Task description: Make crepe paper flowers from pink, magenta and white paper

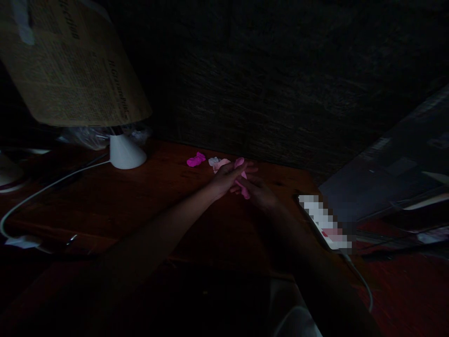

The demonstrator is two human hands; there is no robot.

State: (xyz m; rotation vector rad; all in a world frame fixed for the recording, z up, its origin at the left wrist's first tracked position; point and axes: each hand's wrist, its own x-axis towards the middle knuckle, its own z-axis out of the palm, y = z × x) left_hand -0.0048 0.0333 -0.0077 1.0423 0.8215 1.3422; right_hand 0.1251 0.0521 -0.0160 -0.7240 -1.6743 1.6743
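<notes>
Both my hands meet over the wooden table, around a soft pink sock-like piece. My left hand lies across its middle, with the thumb side up and the fingers reaching right. From the right, my right hand grips the same piece. Its ends stick out above and below the hands. Just behind my left hand lies a crumpled peach-pink piece, partly covered by that hand. Beside it sits a small grey-white piece. Farther left is a crumpled bright magenta piece. The dim light hides finer detail.
A lamp with a newsprint-patterned shade and white base stands at the left, its cable crossing the wooden table. A phone-like device, partly blurred, lies right with a cable. A dark wall rises behind.
</notes>
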